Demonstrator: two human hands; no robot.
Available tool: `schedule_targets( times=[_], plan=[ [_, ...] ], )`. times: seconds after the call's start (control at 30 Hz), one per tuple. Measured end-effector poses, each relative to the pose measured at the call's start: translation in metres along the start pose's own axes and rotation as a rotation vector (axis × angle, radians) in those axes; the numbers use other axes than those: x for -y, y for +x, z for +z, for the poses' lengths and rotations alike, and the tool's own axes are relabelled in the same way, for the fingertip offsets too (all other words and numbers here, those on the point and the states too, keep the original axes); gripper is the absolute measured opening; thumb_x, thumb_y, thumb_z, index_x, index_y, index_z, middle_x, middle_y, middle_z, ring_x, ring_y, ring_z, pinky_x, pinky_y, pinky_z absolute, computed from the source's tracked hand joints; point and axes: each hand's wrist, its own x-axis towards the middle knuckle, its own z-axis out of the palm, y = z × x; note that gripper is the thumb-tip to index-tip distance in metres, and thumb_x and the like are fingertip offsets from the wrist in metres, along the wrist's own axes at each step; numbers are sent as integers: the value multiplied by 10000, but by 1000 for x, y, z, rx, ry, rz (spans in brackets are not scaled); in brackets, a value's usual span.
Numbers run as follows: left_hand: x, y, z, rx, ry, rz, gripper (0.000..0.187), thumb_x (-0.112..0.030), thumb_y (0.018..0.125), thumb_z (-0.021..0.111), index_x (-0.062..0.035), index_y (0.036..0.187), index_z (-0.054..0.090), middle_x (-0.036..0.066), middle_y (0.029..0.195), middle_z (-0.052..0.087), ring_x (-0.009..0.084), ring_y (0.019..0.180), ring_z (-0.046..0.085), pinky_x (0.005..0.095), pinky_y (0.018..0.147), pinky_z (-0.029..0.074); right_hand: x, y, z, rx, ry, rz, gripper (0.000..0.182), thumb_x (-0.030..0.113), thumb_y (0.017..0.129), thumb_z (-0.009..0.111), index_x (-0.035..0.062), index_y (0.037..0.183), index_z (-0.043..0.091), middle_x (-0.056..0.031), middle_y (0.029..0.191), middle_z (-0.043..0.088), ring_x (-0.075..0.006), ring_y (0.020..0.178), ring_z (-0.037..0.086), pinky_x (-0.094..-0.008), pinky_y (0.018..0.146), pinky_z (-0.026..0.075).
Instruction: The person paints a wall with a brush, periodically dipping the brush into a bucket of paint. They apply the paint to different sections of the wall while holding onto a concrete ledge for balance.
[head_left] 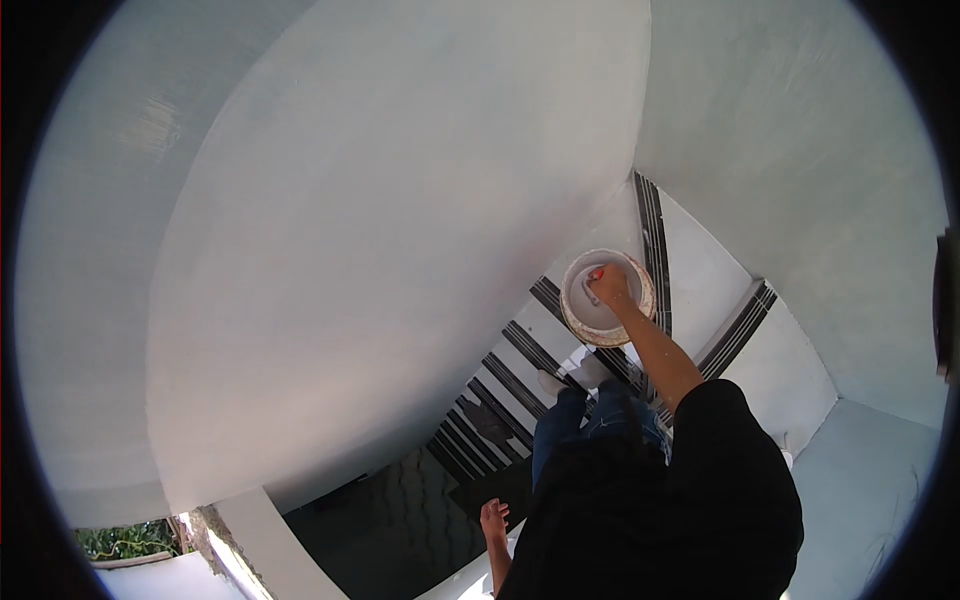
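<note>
My right hand [612,287] reaches down into a round, paint-stained bucket [650,300] and is closed around a red-handled painting tool [597,273]. The tool has a pale, bent part below the grip; its working end is too small to make out. Pale, whitish paint [598,314] lies inside the bucket, which stands on a stair step just ahead of my feet. Low on the left, away from the bucket, my left hand [494,518] hangs with its fingers apart and nothing in it.
Stairs with black-striped edges [510,383] drop away to the lower left. A broad, pale curved wall [400,220] rises on the left, another wall [800,150] on the right. My feet [595,370] are on a step. A dark floor [390,530] lies below.
</note>
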Motion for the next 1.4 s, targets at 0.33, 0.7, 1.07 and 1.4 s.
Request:
schedule_targets(
  times=[0.33,0.7,1.07,1.4],
  plan=[
    [106,-36,-6,92,33,35,380,-395,996,556,-104,1232,620,113,1077,739,245,922,694,465,773,500,-2,3,3,-70,-78,33,343,241,699,845,20,938,739,-263,979,726,-433,987,702,-476,909,566],
    [63,-7,-9,131,30,54,441,-418,991,555,-94,1287,592,136,1142,725,285,998,690,512,854,495,-15,8,17,-58,-200,-96,390,239,710,837,2,1001,731,-275,981,716,-439,989,696,-477,923,566],
    [6,8,-21,44,38,-93,432,-434,996,555,-122,1293,596,114,1144,733,259,1016,688,494,841,486,-2,-17,-31,-9,83,-117,279,208,715,835,31,921,773,-220,922,747,-374,908,729,-441,864,570],
    [108,47,7,175,16,-45,473,-296,966,615,22,1316,611,136,1167,710,261,1060,678,342,862,512,13,-53,-79,-30,-115,-430,173,167,709,721,70,844,770,-244,820,698,-413,831,696,-462,828,560]
  ],
)
